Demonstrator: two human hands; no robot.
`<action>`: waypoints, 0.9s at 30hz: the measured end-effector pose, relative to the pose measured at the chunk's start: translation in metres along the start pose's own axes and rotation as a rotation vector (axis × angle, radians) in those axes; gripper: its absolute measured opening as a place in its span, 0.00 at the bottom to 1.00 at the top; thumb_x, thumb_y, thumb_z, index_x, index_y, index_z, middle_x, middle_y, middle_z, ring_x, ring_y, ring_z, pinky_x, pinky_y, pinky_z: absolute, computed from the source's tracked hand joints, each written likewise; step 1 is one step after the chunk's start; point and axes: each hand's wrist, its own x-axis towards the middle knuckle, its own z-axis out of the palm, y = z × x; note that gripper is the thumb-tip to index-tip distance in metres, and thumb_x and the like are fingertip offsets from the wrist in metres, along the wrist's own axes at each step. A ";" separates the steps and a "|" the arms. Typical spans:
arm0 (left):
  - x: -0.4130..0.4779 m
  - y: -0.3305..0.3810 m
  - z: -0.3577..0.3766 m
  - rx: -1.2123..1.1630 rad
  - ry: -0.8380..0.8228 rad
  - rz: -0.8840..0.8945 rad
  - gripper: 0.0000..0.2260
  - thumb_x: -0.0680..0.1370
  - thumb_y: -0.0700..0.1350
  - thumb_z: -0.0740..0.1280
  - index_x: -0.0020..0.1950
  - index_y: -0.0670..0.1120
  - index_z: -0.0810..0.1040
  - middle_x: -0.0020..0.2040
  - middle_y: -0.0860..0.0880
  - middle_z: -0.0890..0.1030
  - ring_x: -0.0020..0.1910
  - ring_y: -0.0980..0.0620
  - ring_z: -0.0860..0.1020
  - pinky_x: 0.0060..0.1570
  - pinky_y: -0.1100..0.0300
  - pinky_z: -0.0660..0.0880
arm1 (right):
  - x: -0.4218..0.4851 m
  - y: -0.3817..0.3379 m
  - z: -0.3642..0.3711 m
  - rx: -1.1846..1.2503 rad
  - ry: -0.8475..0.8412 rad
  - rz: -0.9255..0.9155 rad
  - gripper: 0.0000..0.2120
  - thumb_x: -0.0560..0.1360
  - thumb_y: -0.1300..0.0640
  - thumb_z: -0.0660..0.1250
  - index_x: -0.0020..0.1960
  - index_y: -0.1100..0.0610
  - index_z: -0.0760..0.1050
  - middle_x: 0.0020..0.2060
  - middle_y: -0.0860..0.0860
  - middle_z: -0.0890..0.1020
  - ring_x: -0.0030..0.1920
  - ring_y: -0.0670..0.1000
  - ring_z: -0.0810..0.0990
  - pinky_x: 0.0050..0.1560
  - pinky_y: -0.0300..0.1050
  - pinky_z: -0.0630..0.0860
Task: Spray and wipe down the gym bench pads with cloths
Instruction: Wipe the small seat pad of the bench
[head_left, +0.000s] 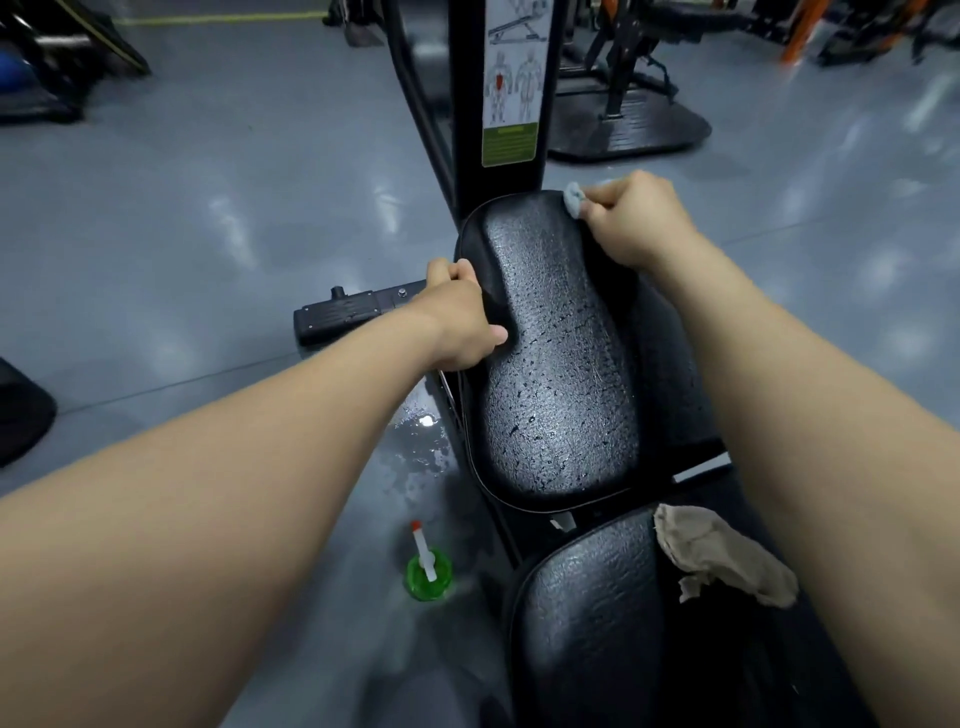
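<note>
At the far end of the wet pad (561, 364), your right grip (631, 218) pinches a small grey cloth (574, 200) tight; left grip (465, 317) curls round the pad's left edge; spray bottle (428, 571) stands on floor (208, 218).

A glossy grey floor (208, 234) fills the room, streaked with pale reflections of overhead light. At 12 o'clock stands a black upright post (467, 104) carrying an exercise placard (511, 78). A black floor mat (623, 130) lies at 1 o'clock, with orange-and-black machine frames (800, 26) behind it. Dark equipment (62, 52) and a blue ball (15, 67) sit at 10 o'clock. A yellow line (218, 20) crosses the floor at 11 o'clock. A wet patch (415, 447) glints near centre.
</note>
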 end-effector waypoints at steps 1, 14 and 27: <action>-0.001 0.000 -0.001 0.000 0.000 0.002 0.37 0.84 0.53 0.63 0.82 0.39 0.45 0.80 0.45 0.48 0.74 0.42 0.67 0.73 0.56 0.60 | -0.006 0.000 0.000 0.004 0.006 -0.012 0.16 0.83 0.47 0.62 0.65 0.52 0.81 0.62 0.57 0.82 0.66 0.59 0.76 0.61 0.43 0.70; 0.003 -0.003 0.004 -0.046 0.023 0.004 0.39 0.83 0.53 0.64 0.83 0.39 0.43 0.80 0.44 0.47 0.74 0.43 0.68 0.73 0.59 0.60 | -0.040 -0.014 0.006 -0.166 0.013 -0.197 0.17 0.80 0.55 0.63 0.67 0.51 0.80 0.68 0.52 0.79 0.70 0.55 0.76 0.69 0.46 0.69; 0.006 -0.017 0.014 -0.142 0.047 0.050 0.41 0.83 0.53 0.65 0.83 0.43 0.41 0.82 0.48 0.44 0.80 0.48 0.57 0.77 0.59 0.54 | -0.096 -0.019 0.012 -0.110 0.019 -0.320 0.17 0.80 0.52 0.64 0.68 0.45 0.79 0.70 0.44 0.77 0.73 0.48 0.72 0.70 0.44 0.69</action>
